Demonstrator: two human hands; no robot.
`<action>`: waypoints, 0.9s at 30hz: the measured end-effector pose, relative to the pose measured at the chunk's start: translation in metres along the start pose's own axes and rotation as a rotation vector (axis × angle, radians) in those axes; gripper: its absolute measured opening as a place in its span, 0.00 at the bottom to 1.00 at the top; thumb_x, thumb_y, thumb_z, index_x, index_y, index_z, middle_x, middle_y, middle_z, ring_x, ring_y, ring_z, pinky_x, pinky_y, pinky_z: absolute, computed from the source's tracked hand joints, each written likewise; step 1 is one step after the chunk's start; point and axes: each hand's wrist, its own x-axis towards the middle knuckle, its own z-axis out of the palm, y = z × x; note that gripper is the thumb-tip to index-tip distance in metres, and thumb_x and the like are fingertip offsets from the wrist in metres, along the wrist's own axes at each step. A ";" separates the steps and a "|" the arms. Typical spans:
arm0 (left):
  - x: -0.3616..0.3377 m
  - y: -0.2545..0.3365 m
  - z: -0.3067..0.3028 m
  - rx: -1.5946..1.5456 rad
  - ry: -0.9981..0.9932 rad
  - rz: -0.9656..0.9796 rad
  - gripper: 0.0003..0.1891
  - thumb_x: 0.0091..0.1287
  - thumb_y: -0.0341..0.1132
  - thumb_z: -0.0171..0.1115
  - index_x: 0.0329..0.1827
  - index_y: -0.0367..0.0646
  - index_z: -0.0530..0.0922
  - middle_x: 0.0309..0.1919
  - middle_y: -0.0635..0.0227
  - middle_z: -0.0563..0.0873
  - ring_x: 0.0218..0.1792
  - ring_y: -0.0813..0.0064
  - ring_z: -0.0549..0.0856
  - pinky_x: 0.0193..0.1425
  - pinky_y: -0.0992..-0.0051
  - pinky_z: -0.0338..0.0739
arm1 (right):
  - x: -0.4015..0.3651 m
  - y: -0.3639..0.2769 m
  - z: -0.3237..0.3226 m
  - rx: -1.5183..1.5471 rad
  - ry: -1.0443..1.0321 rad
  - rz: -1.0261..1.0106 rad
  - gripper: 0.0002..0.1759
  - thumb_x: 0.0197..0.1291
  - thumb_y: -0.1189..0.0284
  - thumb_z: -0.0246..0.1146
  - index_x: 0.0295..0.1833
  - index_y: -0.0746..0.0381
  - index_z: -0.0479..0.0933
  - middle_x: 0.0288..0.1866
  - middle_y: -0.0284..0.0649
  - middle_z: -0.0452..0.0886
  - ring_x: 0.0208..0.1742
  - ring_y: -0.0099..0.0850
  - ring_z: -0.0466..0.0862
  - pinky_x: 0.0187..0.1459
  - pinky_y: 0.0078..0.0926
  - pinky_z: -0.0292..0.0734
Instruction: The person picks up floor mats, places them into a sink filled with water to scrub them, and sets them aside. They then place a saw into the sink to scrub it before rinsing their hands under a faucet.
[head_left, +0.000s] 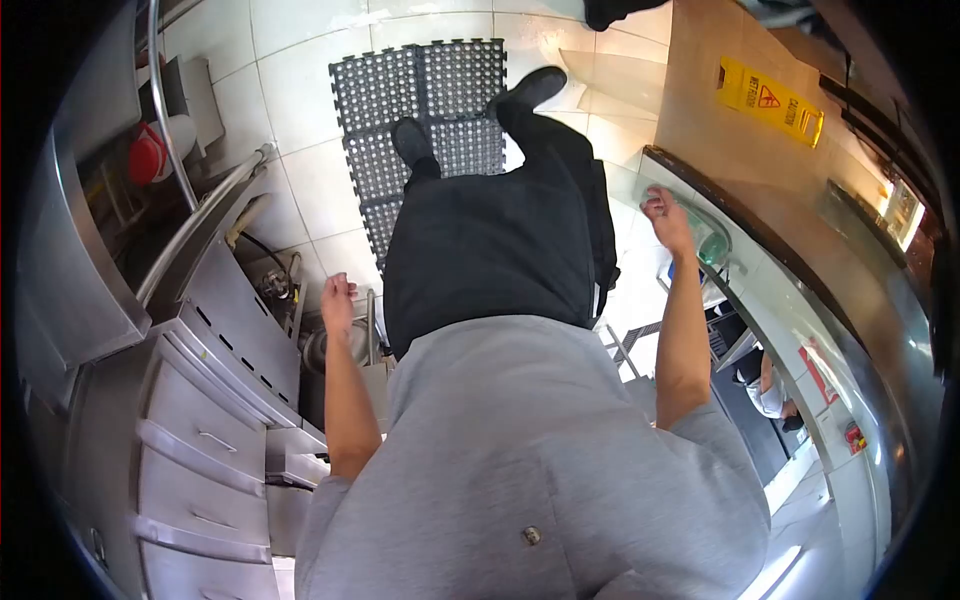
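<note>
My left hand (340, 298) hangs beside my black trousers, with its fingers loosely bent and nothing visible in them. Nearest to it are the steel units on the left and a round metal vessel (318, 348). On the other side, my right hand (666, 220) is held out from my body with fingers half curled and somewhat apart. I see nothing in its grasp. Close by it is a greenish transparent object (712, 247), whose kind I cannot make out, by the dark-edged counter (740, 228). My shoes are on and beside a black perforated rubber mat (420, 120).
Steel drawers (205, 435) and a rail (205, 225) line the left side. A yellow wet-floor sign (770, 102) shows at the upper right. Another person (765, 392) is at the right, and a dark shoe (610, 12) shows at the top. White tiles (300, 100) cover the floor.
</note>
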 end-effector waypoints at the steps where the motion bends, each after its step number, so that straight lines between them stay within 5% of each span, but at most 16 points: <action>1: 0.005 0.010 0.001 0.001 -0.015 0.080 0.14 0.71 0.40 0.49 0.44 0.36 0.75 0.29 0.66 0.80 0.30 0.78 0.78 0.37 0.78 0.73 | -0.004 0.003 0.006 -0.011 0.007 0.004 0.21 0.52 0.67 0.64 0.52 0.62 0.72 0.40 0.49 0.81 0.42 0.40 0.81 0.45 0.33 0.74; 7: 0.066 0.057 0.013 0.020 0.013 0.185 0.14 0.71 0.38 0.49 0.49 0.35 0.74 0.33 0.65 0.81 0.34 0.78 0.78 0.39 0.80 0.73 | 0.036 0.060 0.069 -0.107 -0.155 -0.045 0.21 0.51 0.70 0.65 0.51 0.62 0.72 0.41 0.49 0.79 0.44 0.43 0.79 0.46 0.35 0.73; 8: 0.051 0.045 0.006 -0.030 0.138 0.250 0.14 0.71 0.38 0.49 0.49 0.35 0.73 0.34 0.64 0.81 0.34 0.78 0.78 0.39 0.80 0.73 | 0.045 0.086 0.071 -0.250 -0.239 -0.181 0.23 0.53 0.66 0.65 0.54 0.62 0.71 0.48 0.48 0.78 0.52 0.43 0.77 0.51 0.35 0.72; 9: 0.041 0.034 0.022 -0.143 0.310 0.331 0.14 0.71 0.38 0.48 0.48 0.35 0.73 0.36 0.63 0.81 0.34 0.78 0.78 0.39 0.81 0.73 | 0.043 0.134 0.079 -0.511 -0.344 -0.102 0.25 0.52 0.65 0.65 0.55 0.63 0.70 0.49 0.49 0.78 0.52 0.45 0.77 0.53 0.35 0.71; 10: 0.084 0.056 0.029 -0.179 0.331 0.413 0.14 0.71 0.38 0.48 0.48 0.35 0.73 0.36 0.63 0.81 0.34 0.78 0.78 0.39 0.81 0.73 | 0.075 0.103 0.080 -0.413 -0.228 -0.127 0.26 0.52 0.64 0.65 0.56 0.63 0.70 0.50 0.49 0.78 0.52 0.45 0.77 0.54 0.34 0.71; 13: 0.000 -0.054 0.039 -0.221 0.060 0.081 0.11 0.70 0.38 0.49 0.42 0.37 0.72 0.39 0.61 0.80 0.32 0.78 0.78 0.34 0.78 0.73 | -0.010 0.052 0.015 -0.286 -0.154 -0.039 0.27 0.51 0.67 0.66 0.57 0.62 0.70 0.48 0.48 0.79 0.50 0.39 0.78 0.54 0.32 0.70; 15: -0.008 -0.111 0.046 -0.394 0.097 -0.043 0.12 0.69 0.39 0.50 0.42 0.37 0.72 0.34 0.62 0.81 0.30 0.78 0.78 0.33 0.77 0.74 | 0.010 0.004 -0.014 -0.074 -0.113 -0.033 0.24 0.50 0.67 0.67 0.53 0.62 0.71 0.43 0.47 0.80 0.48 0.40 0.79 0.52 0.34 0.71; 27: -0.027 -0.055 0.096 -0.343 0.166 -0.073 0.14 0.70 0.43 0.50 0.44 0.39 0.73 0.28 0.67 0.81 0.28 0.80 0.78 0.32 0.81 0.70 | 0.086 -0.061 -0.011 -0.137 -0.162 -0.200 0.18 0.53 0.71 0.61 0.51 0.62 0.73 0.38 0.45 0.82 0.43 0.38 0.82 0.47 0.30 0.74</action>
